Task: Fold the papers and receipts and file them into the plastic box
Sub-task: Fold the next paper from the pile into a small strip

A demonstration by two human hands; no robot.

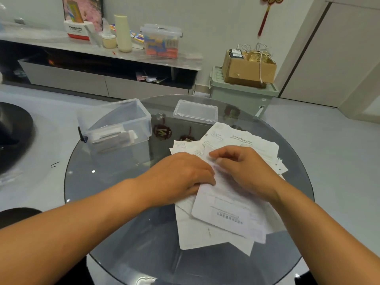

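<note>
- Centrally, a loose pile of papers and receipts (216, 229) is spread over the right half of the round glass table (115, 202).
- The top sheet (230, 214) is laid with its long axis running from the hands toward the near-right rim; its printed lines are seen upside down from the head camera.
- Larger sheets (242, 138) at the far end of the pile are pointed toward the far rim.
- The left hand (181, 177) is placed palm down on the left edge of the top sheet, with the fingers curled over the paper edge.
- The right hand (244, 171) is set on the same sheet just beside the left hand; the thumb and forefinger are bent as if pinching the paper, but the contact itself is blurred.
- The 2 hands are nearly touching above the fold area.
- The plastic box (115, 124) is stood open on the far-left part of the table, well apart from the pile, with folded papers (115, 137) already lying inside it.
- The box lid (195, 111) is laid flat near the far rim, just beyond the pile.
</note>
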